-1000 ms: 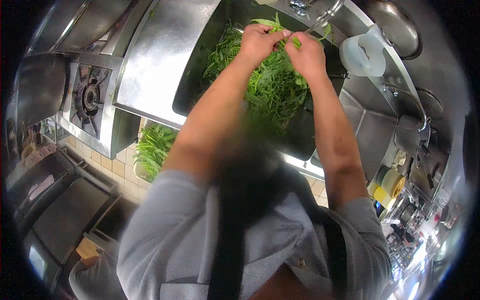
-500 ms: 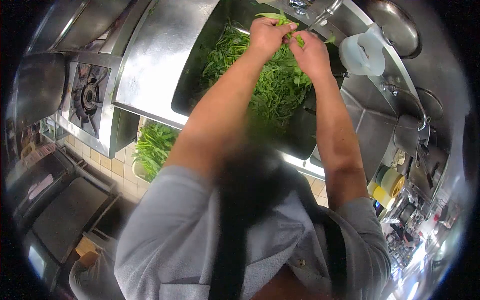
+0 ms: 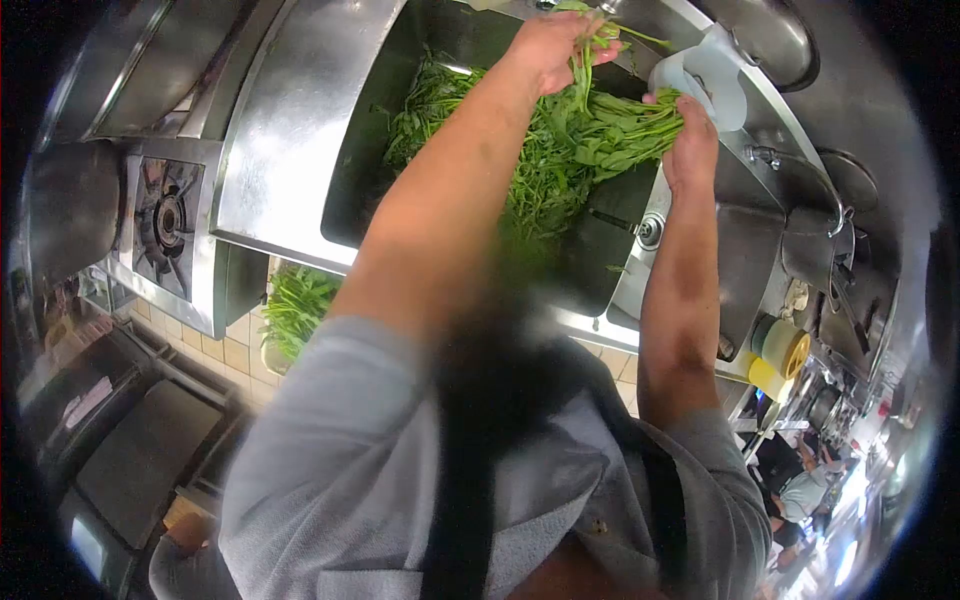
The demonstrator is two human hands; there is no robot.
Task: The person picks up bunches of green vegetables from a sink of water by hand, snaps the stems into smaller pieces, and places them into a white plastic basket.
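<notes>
A heap of long-stemmed leafy greens (image 3: 545,165) fills much of the deep steel sink (image 3: 375,190). At the sink's far side, my left hand (image 3: 562,50) holds a few stalks, whose leaves hang from its fingers. My right hand (image 3: 692,145), to the right, is closed round the stem ends of a thicker bunch of greens (image 3: 625,130). That bunch stretches left over the heap, its leafy end toward my left hand. Part of the right hand's grip is hidden behind the stems.
A pale plastic container (image 3: 712,85) stands behind my right hand. A faucet (image 3: 840,215) reaches over the neighbouring basin. More greens (image 3: 300,305) lie in a container below the counter. A gas burner (image 3: 168,220) is at left; a co-worker (image 3: 805,490) stands at lower right.
My hands, close together before, have moved apart. The right hand has shifted right and down and now grips a bunch of greens. The view has shifted slightly.
</notes>
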